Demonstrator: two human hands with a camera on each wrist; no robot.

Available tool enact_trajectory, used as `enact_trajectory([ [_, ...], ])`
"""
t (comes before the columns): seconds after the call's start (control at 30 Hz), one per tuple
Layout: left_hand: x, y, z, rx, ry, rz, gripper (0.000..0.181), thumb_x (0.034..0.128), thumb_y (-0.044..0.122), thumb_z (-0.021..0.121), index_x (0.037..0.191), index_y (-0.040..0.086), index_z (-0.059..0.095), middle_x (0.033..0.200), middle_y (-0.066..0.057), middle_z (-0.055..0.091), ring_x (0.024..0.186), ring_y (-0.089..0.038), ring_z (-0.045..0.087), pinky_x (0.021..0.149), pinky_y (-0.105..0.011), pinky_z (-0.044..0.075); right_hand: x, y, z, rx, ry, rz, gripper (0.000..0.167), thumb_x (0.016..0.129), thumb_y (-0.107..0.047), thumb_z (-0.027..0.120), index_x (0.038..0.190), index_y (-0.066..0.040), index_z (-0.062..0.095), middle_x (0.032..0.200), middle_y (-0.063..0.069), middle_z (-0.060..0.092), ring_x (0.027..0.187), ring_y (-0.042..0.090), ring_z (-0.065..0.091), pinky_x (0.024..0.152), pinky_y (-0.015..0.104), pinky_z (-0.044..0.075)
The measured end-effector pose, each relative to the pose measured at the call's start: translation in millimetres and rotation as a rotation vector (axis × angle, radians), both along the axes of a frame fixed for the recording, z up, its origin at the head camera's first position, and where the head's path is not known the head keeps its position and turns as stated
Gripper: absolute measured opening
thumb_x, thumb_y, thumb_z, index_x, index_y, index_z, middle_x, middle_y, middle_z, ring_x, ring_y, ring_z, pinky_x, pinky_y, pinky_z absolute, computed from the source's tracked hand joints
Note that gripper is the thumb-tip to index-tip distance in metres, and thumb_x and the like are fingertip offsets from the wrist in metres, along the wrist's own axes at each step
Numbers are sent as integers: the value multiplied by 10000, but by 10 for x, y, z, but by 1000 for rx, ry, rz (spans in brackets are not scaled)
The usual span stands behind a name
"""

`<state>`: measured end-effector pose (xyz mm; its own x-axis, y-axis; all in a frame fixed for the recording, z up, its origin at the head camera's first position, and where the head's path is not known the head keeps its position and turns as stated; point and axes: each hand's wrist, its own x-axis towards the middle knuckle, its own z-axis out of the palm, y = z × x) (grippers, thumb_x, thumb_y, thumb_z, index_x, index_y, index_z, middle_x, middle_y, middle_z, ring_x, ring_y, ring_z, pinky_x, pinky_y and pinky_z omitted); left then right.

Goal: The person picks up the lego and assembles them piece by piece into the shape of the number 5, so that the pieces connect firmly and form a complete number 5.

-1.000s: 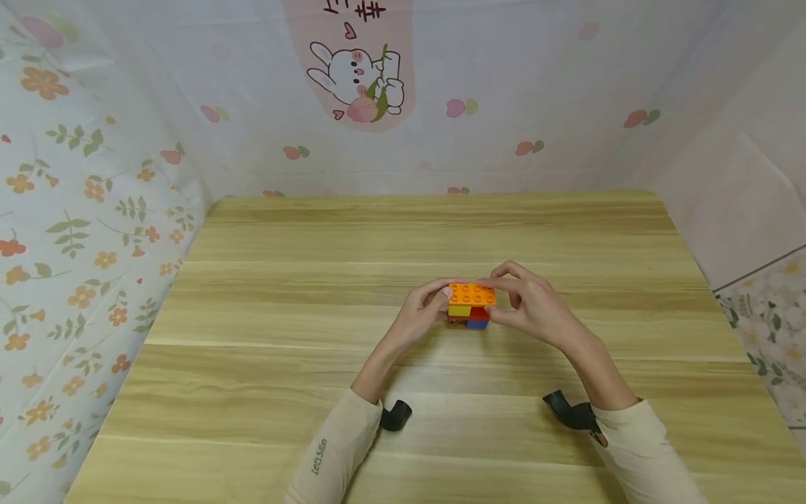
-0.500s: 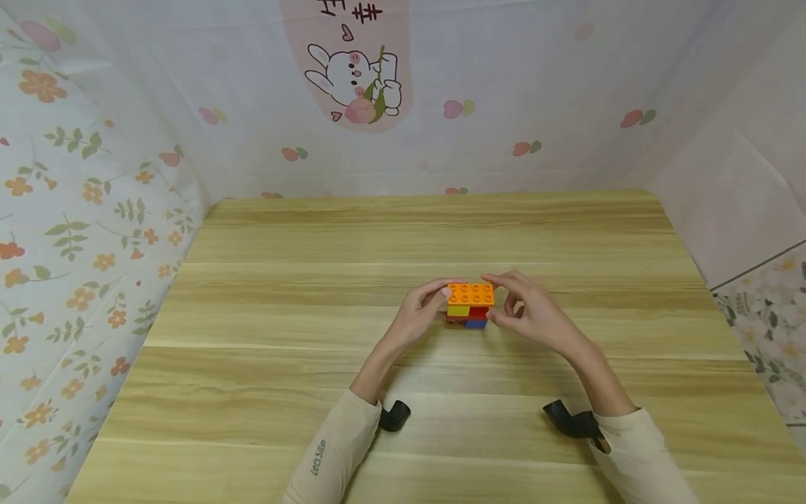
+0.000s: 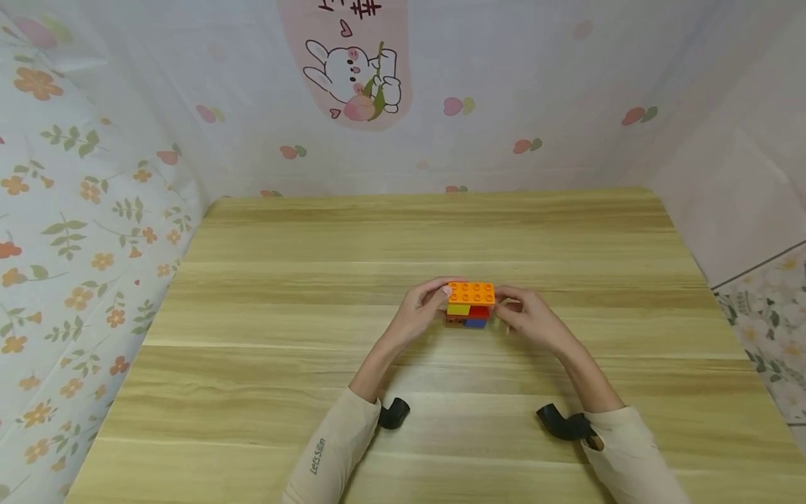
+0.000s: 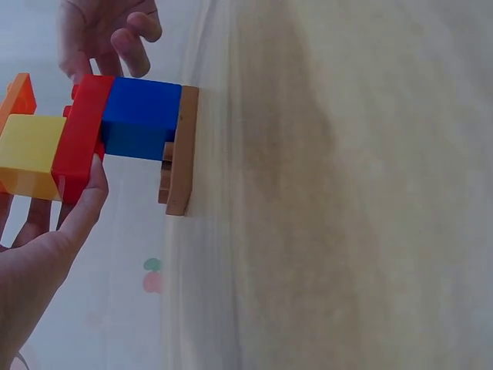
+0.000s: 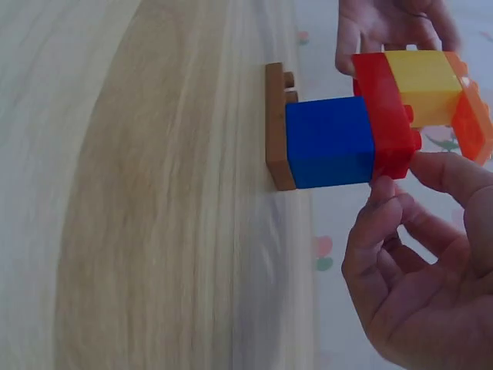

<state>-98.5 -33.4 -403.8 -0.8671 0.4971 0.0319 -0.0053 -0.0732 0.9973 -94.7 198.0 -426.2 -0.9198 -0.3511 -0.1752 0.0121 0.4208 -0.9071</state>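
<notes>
A small stack of toy building bricks stands on the table right of centre. Its brown base plate [image 4: 183, 154] carries a blue brick [image 4: 142, 116] at the right end. Above lies a red brick [image 5: 385, 116], then a yellow brick [image 5: 424, 81] at the left, topped by an orange studded plate [image 3: 471, 292] that overhangs to the right. My left hand [image 3: 417, 311] grips the stack's left end, thumb against the red brick. At the right end, my right hand [image 3: 532, 315] has curled fingers and thumb at the red brick's end, below the orange overhang.
The wood-grain table [image 3: 283, 294] extends around the stack. White printed cloth [image 3: 239, 84] hangs behind it, and flowered cloth [image 3: 82, 245] borders the left. Black curved pieces [image 3: 394, 414] stick out by both sleeve cuffs.
My right hand has come off the orange plate's upper right side and shifted down to the stack's right end. The left hand and the bricks look nearly unmoved.
</notes>
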Motion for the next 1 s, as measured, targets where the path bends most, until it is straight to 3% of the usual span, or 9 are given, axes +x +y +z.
enact_trajectory([
  [0.17,2,-8,33,-17,-7,-1,326,1008,115,401,1271,-19,540,1086,-162,560,915,-178,529,800,-609,433,-8,-39,4,-44,0,-18,319,911,-69,537,1210,41,528,1014,180,570,692,311,534,537,321,493],
  [0.3,-2,-15,31,-5,-13,-21,345,1011,123,395,1291,-43,509,1309,-142,493,1045,-191,538,856,-563,443,-1,-58,-8,-37,-3,-48,327,900,-57,537,1207,55,513,986,175,557,735,315,544,565,329,508],
  [0.43,0,-18,27,-11,-1,-49,369,1016,137,383,1329,-42,465,1360,-166,445,1116,-233,524,882,-528,446,18,-47,-30,11,20,-81,344,905,-98,561,1217,36,512,967,154,557,726,303,543,539,308,496],
  [0.6,33,-30,52,-90,7,-32,431,1039,201,294,1427,19,337,1435,-178,348,1248,-308,416,953,-489,404,92,28,-76,89,147,-121,341,934,-172,562,1220,12,537,958,133,584,709,290,552,497,268,461],
  [0.7,4,-74,-35,-112,58,36,446,1046,206,221,1447,18,275,1428,-214,340,1285,-335,360,999,-504,347,170,100,-55,141,277,-167,365,944,-202,556,1239,11,532,1010,120,586,780,258,560,539,259,475],
  [0.73,-6,-100,-69,-102,100,64,446,1047,204,214,1444,12,275,1418,-224,350,1284,-335,361,1005,-506,339,198,123,-38,156,331,-191,390,938,-219,570,1257,1,522,1052,112,571,815,245,554,558,250,482],
  [0.8,-38,-166,-141,-114,270,141,430,1040,196,281,1417,-5,327,1397,-215,383,1281,-313,368,1020,-477,331,245,165,0,186,478,-222,477,920,-261,595,1308,-10,476,1144,124,531,892,236,541,608,215,484],
  [0.9,-71,-282,-131,-164,647,236,444,995,218,451,1357,-36,409,1368,-191,425,1262,-299,393,1025,-431,339,279,188,39,212,780,-234,647,885,-368,604,1364,13,395,1286,181,442,1027,287,498,779,201,462],
  [1.0,-120,-380,-52,-278,1046,255,554,890,264,627,1307,-55,451,1355,-194,429,1260,-324,391,1037,-464,309,276,172,56,220,1057,-146,773,860,-448,584,1366,83,339,1354,253,379,1166,391,421,998,315,356],
])
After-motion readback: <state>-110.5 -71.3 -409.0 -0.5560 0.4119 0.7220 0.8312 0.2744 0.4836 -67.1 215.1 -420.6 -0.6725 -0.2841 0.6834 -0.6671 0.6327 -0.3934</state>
